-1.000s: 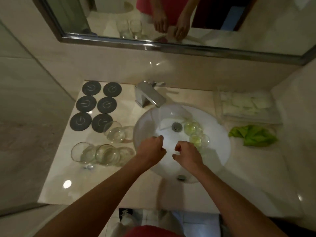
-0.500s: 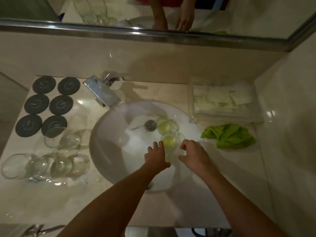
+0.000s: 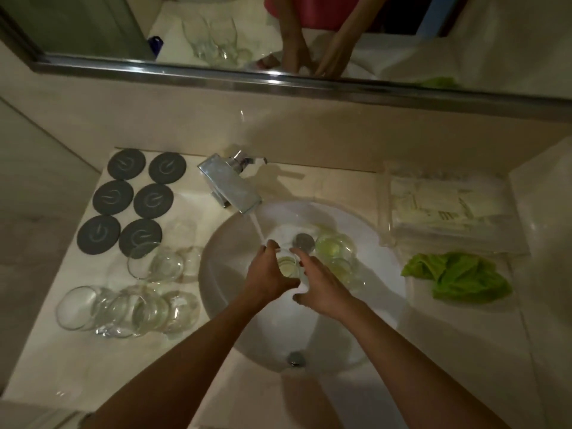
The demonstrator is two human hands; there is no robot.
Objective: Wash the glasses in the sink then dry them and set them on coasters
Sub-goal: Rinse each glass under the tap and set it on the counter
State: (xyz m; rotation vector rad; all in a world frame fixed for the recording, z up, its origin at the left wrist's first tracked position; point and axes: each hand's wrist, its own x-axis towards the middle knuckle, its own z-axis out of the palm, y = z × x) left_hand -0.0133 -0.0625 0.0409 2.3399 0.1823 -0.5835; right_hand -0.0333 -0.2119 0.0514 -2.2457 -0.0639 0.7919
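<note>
Inside the white sink (image 3: 380,264), a clear glass (image 3: 287,265) sits between my hands beneath the water stream (image 3: 257,228) from the chrome faucet (image 3: 230,188). My left hand (image 3: 267,275) grips this glass from the left. From the right, my right hand (image 3: 320,289) touches it with spread, fairly straight fingers. Two more glasses (image 3: 333,246) with yellowish liquid lie in the basin by the drain. Several clear glasses (image 3: 123,311) lie on their sides on the counter left of the sink. Several dark grey round coasters (image 3: 153,201) sit bare at the back left.
A crumpled green cloth (image 3: 458,278) lies on the counter right of the sink. Behind it stands a clear tray of white packets (image 3: 448,212). A framed mirror (image 3: 278,85) runs along the back wall. A side wall closes off the right.
Water now runs from the faucet. Both hands have moved up the basin toward the drain and closed in on one glass, which the left hand now grips.
</note>
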